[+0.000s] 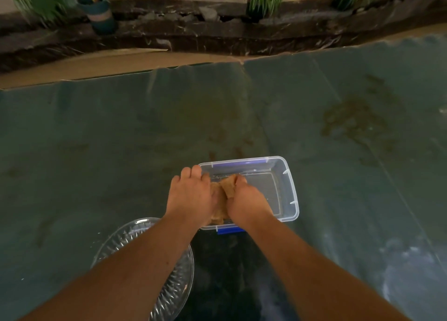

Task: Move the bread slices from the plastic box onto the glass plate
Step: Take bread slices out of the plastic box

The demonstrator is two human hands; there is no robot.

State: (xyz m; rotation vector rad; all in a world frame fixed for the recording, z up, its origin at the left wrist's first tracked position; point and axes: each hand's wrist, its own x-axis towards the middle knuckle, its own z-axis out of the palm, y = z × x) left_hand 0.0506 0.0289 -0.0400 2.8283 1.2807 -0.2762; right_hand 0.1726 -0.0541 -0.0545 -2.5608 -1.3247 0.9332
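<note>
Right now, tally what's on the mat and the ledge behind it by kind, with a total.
Plastic box: 1
Glass plate: 1
Bread slices: at least 2 showing between the left hand and right hand; more may be hidden
Plants: 4, one in a blue pot
Total: 8 visible

Head view. Both hands reach into a clear plastic box [287,187] with blue latches: left hand [191,195] and right hand [244,202] close around brown bread slices [228,185] at its left end. An empty glass plate [174,287] sits near-left on the green-covered table [96,151].
</note>
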